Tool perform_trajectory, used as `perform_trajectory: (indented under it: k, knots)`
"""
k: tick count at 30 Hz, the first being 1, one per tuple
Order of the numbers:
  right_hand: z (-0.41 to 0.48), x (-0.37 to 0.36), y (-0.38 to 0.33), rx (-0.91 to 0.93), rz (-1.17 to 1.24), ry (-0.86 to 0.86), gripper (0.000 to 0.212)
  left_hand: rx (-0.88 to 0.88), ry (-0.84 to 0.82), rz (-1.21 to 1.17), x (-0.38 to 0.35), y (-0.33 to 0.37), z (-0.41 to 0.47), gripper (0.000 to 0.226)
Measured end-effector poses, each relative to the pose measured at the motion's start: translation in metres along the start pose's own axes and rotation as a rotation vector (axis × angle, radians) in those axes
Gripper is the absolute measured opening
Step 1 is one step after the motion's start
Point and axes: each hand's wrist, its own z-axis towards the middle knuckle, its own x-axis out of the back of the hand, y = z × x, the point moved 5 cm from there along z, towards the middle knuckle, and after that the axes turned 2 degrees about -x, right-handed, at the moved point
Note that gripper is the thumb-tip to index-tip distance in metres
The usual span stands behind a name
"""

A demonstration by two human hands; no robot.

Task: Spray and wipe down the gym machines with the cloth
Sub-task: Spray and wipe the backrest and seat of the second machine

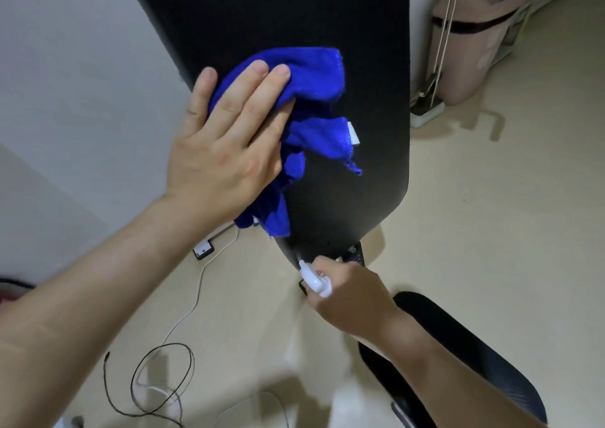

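Observation:
A long black padded back rest (370,106) of a gym bench runs from the top of the view down to the middle. A crumpled blue cloth (314,100) lies on its left side, and my left hand (226,146) presses flat on it with fingers spread. Below the pad's lower end, my right hand (350,291) grips a white spray bottle (314,278), its nozzle pointing up at the pad's lower left edge. A faint mist shows there. The bench's black seat pad (474,355) sits under my right forearm.
The floor is beige. A black cable loop (163,381) and a white cable (196,296) lie on it at lower left, near a small white and black plug block (203,249). A white wall stands on the left. A pink bag (474,34) and a white frame stand at upper right.

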Motion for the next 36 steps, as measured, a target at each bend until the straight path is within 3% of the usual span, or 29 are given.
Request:
perform_trajectory:
  k: [1, 5, 9, 14, 19, 23, 30, 36]
  knots:
    - [0.0, 0.004, 0.007, -0.002, 0.089, -0.014, 0.009, 0.015, 0.011, 0.006, -0.002, 0.007, -0.006, 0.039]
    - [0.003, 0.009, 0.043, 0.008, 0.197, 0.002, 0.011, 0.055, 0.037, -0.024, -0.014, 0.057, -0.047, 0.04]
    - [0.023, 0.0, 0.082, 0.028, 0.275, 0.065, 0.01, -0.101, -0.065, -0.017, -0.037, 0.129, -0.104, 0.05]
    - [0.039, -0.015, 0.109, 0.074, 0.366, 0.074, 0.005, -0.216, -0.161, 0.064, -0.049, 0.163, -0.129, 0.059]
    - [0.037, -0.035, 0.143, 0.061, 0.676, 0.095, 0.005, -0.302, -0.126, 0.196, -0.06, 0.193, -0.15, 0.043]
    - [0.03, -0.049, 0.168, 0.039, 0.901, 0.135, 0.009, -0.216, -0.137, 0.243, -0.065, 0.206, -0.145, 0.044]
    - [0.021, -0.056, 0.198, 0.038, 0.937, 0.217, 0.007, -0.288, -0.308, 0.301, -0.114, 0.266, -0.071, 0.061]
    - [0.022, -0.058, 0.213, 0.012, 0.904, 0.28, 0.007, -0.328, -0.425, 0.315, -0.147, 0.296, -0.016, 0.058]
